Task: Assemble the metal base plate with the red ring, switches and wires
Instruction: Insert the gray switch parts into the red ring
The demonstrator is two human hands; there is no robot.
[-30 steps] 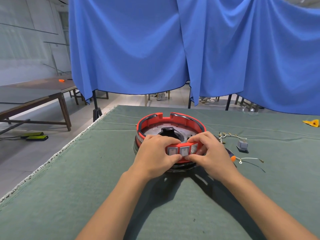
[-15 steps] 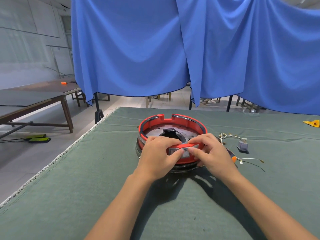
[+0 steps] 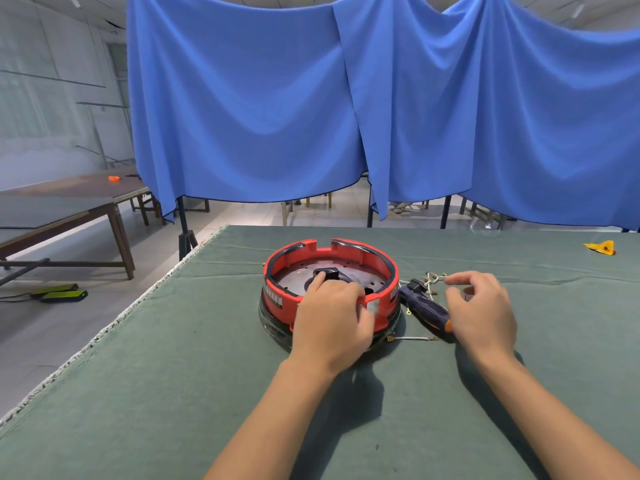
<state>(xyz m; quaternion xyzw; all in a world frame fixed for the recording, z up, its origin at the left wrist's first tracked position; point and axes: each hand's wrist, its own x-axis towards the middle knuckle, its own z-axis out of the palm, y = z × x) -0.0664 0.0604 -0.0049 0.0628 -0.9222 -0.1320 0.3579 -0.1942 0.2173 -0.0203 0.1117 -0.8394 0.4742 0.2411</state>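
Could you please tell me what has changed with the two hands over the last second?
The right hand let go of the red ring and moved right, now over the screwdriver and wires, holding nothing. The left hand stayed on the ring's near rim. The ring stays on the green cloth.

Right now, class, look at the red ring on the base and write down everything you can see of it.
The red ring looks like moulded plastic, a round upright wall with a dark inner lining. It sits on the metal base plate on the green cloth. Its far rim has a notched gap, and a label shows on its left outer side. The left hand rests over its near rim, fingers reaching inside. The screwdriver lies just beside its right.
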